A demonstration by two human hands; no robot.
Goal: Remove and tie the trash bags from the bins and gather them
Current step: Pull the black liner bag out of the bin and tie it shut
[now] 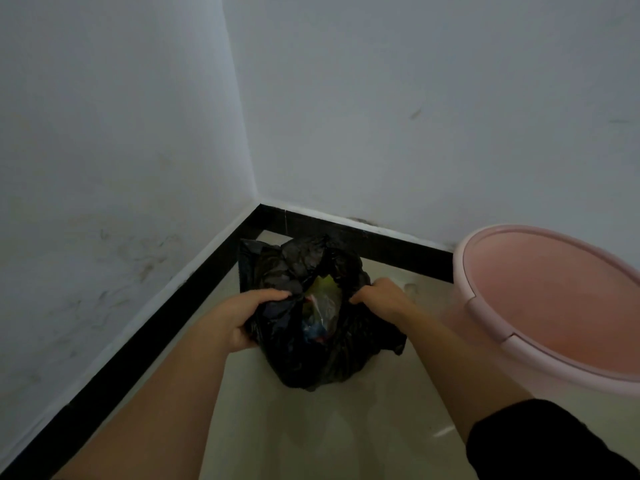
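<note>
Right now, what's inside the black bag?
Through the open mouth of the black trash bag, held by left hand and right hand, crumpled yellow-green and clear plastic waste shows. Anything deeper is covered.

One head-worn wide-angle view looks forward and steeply down into the wall corner (258, 202), close above the floor (346, 427), both forearms reaching in from the bottom edge.

Both bare forearms are reaching forward and down; the left hand (247, 318) and right hand (381, 296) are each clenching closed, knuckles up.
</note>
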